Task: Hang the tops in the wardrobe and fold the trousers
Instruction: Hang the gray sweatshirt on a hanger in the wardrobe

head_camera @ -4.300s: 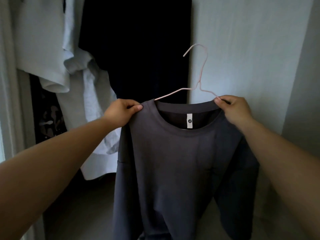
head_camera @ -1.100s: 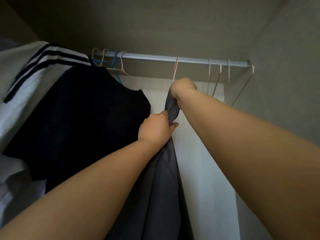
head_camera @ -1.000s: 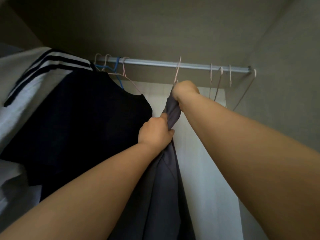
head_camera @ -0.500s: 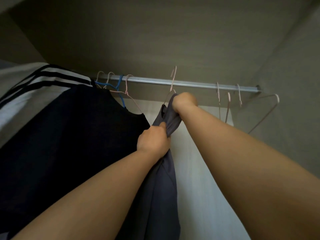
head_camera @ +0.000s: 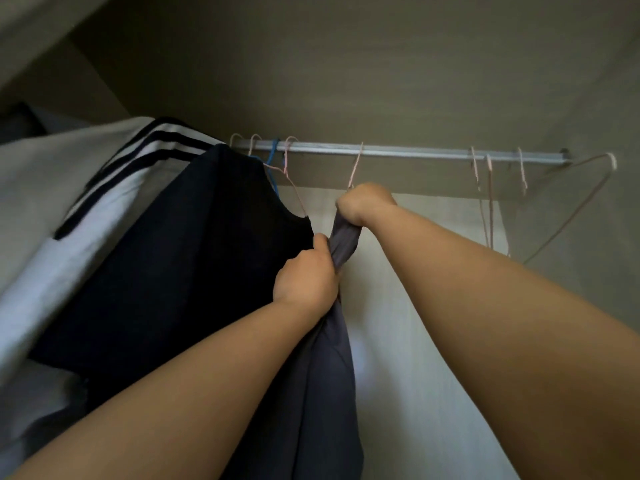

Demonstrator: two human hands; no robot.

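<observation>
At the left end of the rail hang a white striped top and, just beside it, a navy top on a pink hanger next to a blue one. Right of these, the left hand grips the bunched grey top by its upper part, fingers curled round the cloth. Above it and nearer the rail, the right hand is clenched on the top's neck, where the pink hanger comes out of the fist. The hanger's hook rises straight up and crosses the middle of the rail. I cannot tell whether it is seated over the rail or only against it. The top is plain dark grey and soft, gathered into a narrow rope between the hands. It falls long and straight below them, in front of the pale back panel. Three empty hangers hang near the right end, and a fourth is tilted at the end itself.
</observation>
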